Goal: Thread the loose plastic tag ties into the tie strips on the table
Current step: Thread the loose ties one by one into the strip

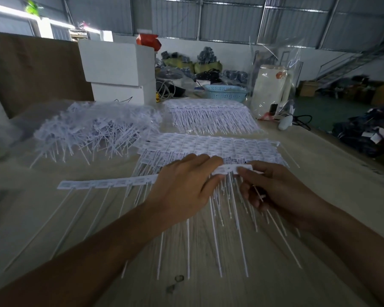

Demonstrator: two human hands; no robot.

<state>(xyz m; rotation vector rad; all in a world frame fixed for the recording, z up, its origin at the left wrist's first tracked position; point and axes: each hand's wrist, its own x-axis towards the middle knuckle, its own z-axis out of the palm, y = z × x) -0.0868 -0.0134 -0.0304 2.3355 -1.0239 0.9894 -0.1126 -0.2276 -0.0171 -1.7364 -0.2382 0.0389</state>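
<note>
We take the tie strip (111,182) in front of us as our landmark: a long white band of joined tag heads lying across the wooden table (332,156), its thin tails fanning toward us. Our left hand (182,187) lies over the strip's right part, fingers stretched out fairly straight and pressing on the band, fingertips reaching its upper edge. At the strip's right end our right hand (273,191) has its fingers curled and pinches a loose tag tie (259,193) — a thin white stem held slantwise just below the band. Whether the tie's tip already sits in a tag head we cannot tell; the fingers hide that spot.

Just behind the strip lies a stack of finished strips (208,144), layered flat with tails toward us. Further behind it sits a second stack (211,115). Behind the strip and to its left is a tangled heap of loose ties (91,127). Beyond the heap, well behind the strip, stand white foam boxes (118,69). Far behind the strip's right end sit a blue basket (226,93) and a white jug wrapped in clear plastic (273,85).
</note>
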